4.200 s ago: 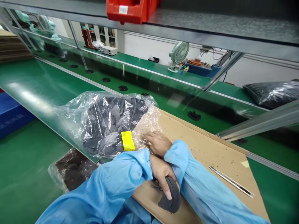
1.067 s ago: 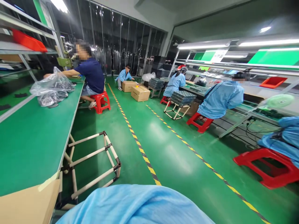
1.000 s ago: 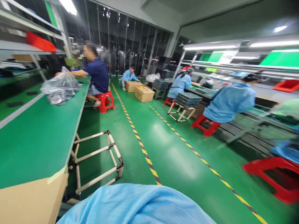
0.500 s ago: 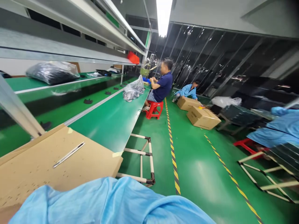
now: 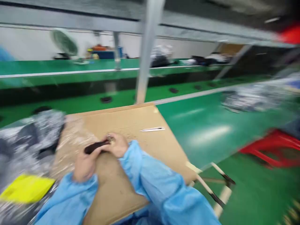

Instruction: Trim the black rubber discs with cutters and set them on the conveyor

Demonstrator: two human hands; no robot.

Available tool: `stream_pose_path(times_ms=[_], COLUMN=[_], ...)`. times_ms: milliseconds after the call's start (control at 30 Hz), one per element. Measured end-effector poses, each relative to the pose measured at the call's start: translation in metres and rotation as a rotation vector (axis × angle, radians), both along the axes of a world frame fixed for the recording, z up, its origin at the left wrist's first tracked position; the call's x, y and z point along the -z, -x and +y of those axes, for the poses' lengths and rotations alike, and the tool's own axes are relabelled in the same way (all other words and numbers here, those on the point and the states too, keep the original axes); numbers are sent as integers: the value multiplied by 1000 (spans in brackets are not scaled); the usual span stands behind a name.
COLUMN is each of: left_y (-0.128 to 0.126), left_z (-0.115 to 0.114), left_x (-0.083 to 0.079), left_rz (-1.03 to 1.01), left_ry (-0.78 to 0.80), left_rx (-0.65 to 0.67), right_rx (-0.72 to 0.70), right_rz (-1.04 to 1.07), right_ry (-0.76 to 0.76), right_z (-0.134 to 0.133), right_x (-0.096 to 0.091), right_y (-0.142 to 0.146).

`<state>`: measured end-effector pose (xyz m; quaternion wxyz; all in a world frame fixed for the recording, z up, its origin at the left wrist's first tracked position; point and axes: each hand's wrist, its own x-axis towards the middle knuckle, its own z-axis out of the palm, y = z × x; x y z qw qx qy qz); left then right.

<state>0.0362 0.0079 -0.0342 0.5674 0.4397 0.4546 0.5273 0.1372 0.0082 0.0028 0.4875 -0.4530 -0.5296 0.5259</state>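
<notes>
The picture is smeared by motion. Both my hands meet over a brown cardboard sheet (image 5: 145,150) on the green bench. My left hand (image 5: 85,164) and my right hand (image 5: 117,145) are closed on a small dark curved part (image 5: 96,146) held between them. A clear plastic bag (image 5: 28,140) of dark parts with a yellow label (image 5: 25,188) lies just left of my hands. Light blue sleeves cover both arms.
A thin metal tool (image 5: 152,129) lies on the cardboard beyond my hands. A metal post (image 5: 145,62) rises behind the sheet. Dark round parts dot the green conveyor (image 5: 105,99). A second bag (image 5: 253,98) and a red stool (image 5: 274,147) are at the right.
The view swung from the aisle and the other workers back to the bench. My hands, out of sight half a second ago, now hold the dark part over the cardboard.
</notes>
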Motion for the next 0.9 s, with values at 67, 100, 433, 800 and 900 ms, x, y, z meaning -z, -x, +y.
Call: stream_pose_path(times_ms=[67, 100, 433, 800, 900], left_y=[34, 42, 39, 46, 46], left_z=[-6, -6, -1, -4, -6], left_x=[1, 1, -12, -10, -8], left_rz=[-46, -90, -487, -617, -625], left_ry=[19, 29, 226, 384, 415], left_rx=[-103, -111, 80, 170, 183], right_rx=[4, 0, -5, 42, 3], right_rz=[41, 12, -20, -235, -274], right_ry=[-7, -23, -191, -569, -639], right_z=[10, 14, -1, -7, -6], right_x=[7, 10, 8, 9, 11], right_y=[2, 1, -3, -2, -4])
